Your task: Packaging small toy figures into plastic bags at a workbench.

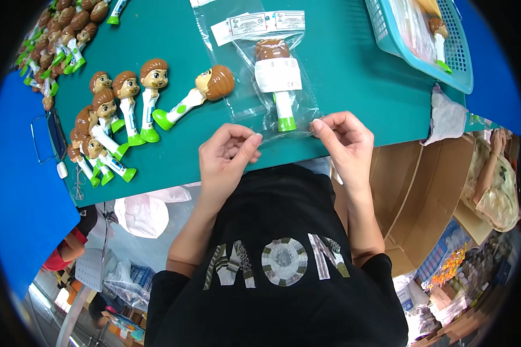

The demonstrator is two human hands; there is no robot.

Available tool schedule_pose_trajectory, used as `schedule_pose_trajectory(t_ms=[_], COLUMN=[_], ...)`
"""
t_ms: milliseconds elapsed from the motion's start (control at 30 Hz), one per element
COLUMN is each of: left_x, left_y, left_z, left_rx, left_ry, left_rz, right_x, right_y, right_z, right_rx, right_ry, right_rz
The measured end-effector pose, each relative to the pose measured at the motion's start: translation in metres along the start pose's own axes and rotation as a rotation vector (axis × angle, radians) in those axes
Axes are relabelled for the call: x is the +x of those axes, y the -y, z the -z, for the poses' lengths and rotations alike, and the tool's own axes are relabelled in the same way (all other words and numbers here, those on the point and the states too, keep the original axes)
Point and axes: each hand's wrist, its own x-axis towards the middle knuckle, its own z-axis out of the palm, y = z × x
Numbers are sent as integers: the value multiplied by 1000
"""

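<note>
A clear plastic bag (309, 98) lies on the green table, with a brown-haired toy figure (285, 107) inside it and a white label over the figure's middle. My left hand (230, 151) pinches the bag's near left corner between thumb and finger. At the near right corner, my right hand (344, 139) pinches the bag's edge the same way. Just left of the bag lies a loose toy figure (194, 97), its head toward the bag. Beneath the bag's far end, another clear bag (240, 107) with a printed header is partly covered.
Several loose figures (136, 107) lie at the left of the green table (359, 75), with a larger pile (63, 40) beyond. A teal basket (411, 55) stands far right. A grey cloth (446, 115) hangs on the table's edge; below is an open cardboard box (414, 185).
</note>
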Motion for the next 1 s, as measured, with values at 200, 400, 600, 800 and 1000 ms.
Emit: schedule_pose_trajectory(t_ms=[200,400,600,800,1000], left_x=[1,4,9,10,10], left_y=[-5,-4,4,-2,-5], left_z=[-3,-11,-13,-21,-19], left_rx=[45,-38,42,101,159], left_ry=[-47,8,-36,-137,-130], left_rz=[-18,-138,-218,-65,-52], right_x=[1,3,10,10,12], right_y=[4,4,12,12,7], right_z=[-4,-4,-3,-5,-9], right_rx=[-17,65,-70,-207,-350], right_ry=[-72,-93,-59,-78,-76], right_rz=[-19,-95,-229,-124,0])
